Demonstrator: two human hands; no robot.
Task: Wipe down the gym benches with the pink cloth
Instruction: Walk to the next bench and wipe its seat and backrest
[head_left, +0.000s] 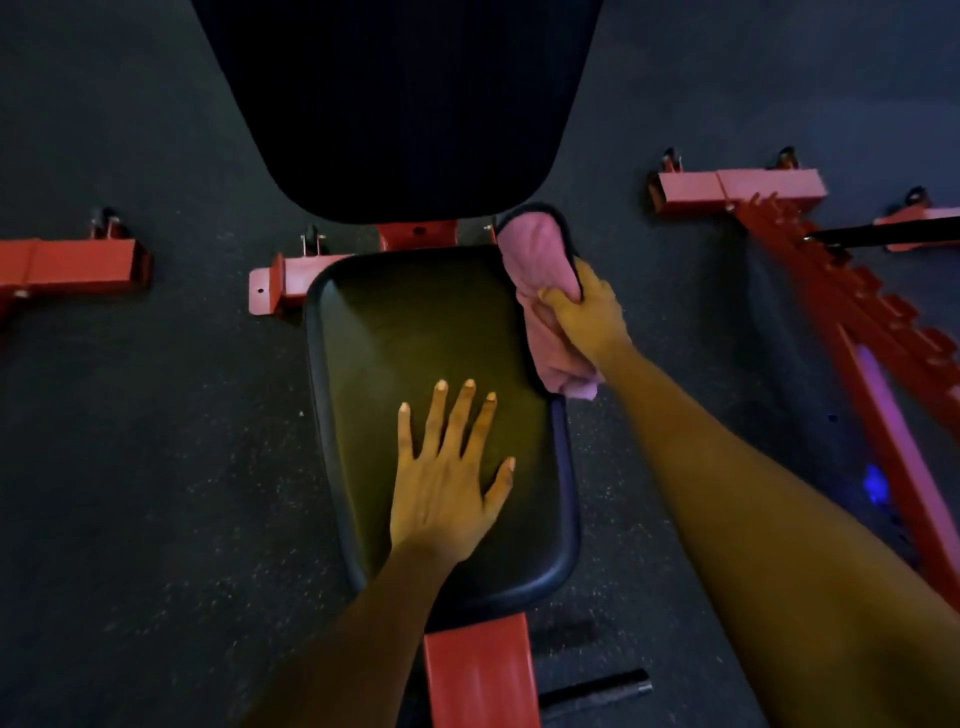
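- Left hand (441, 483) is lying flat on the seat pad (415, 332), fingers spread and straight.
- Right hand (582, 312) is gripping the pink cloth (540, 260), fingers curled round it, at the pad's right edge.
- Backrest (400, 104) is sitting beyond, over the red frame (415, 234).

The right hand (587, 312) grips the cloth (540, 249) at the right edge of the seat pad (415, 338), near its far corner. The cloth runs along that edge, both beyond the grip and nearer than it. Left of the grip and nearer, the left hand (447, 488) lies flat on the seat pad. The backrest pad (395, 104) lies beyond the grip, to its left. A neighbouring bench frame (737, 187) lies on the floor (156, 467) to its right.
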